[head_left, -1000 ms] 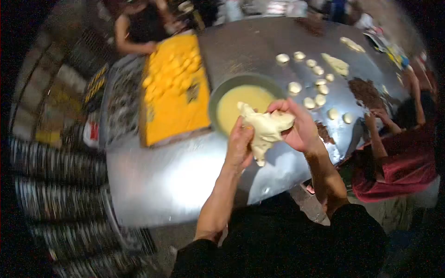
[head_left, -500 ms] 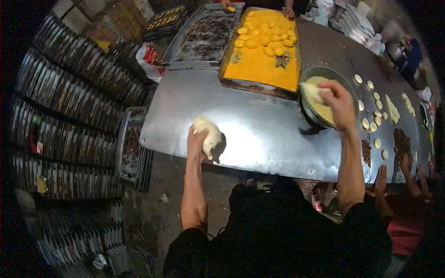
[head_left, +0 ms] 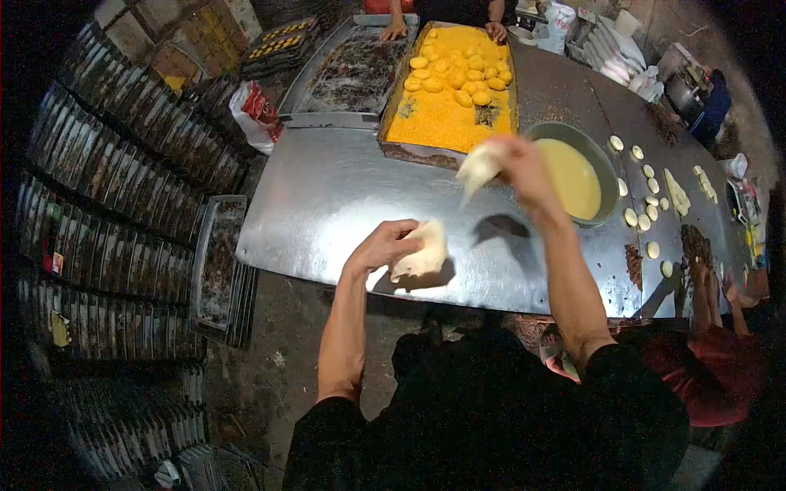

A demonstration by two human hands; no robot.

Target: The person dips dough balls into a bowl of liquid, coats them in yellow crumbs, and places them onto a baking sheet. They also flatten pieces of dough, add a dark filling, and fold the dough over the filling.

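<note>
Pale dough (head_left: 422, 252) is held by my left hand (head_left: 386, 245) just above the front part of the metal table (head_left: 327, 180); its thumb and fingers are closed on it. My right hand (head_left: 522, 173), blurred, pinches a second pale, wet-looking piece (head_left: 480, 170) left of the green bowl. A thin strand hangs from that piece. Pale yellow liquid (head_left: 569, 178) fills much of the bowl (head_left: 607, 176).
Behind stand a tray of yellow crumbs (head_left: 430, 129) with several coated pieces and a dark tray (head_left: 332, 120). Dough discs (head_left: 652, 250) lie at right. Racks of trays (head_left: 123, 196) fill the left. Co-workers' hands (head_left: 395, 29) show at the back and right.
My right hand has moved left, from over the bowl to beside it, carrying its piece. My left hand and its dough have shifted right. A co-worker's hand now rests on the dark tray's back edge.
</note>
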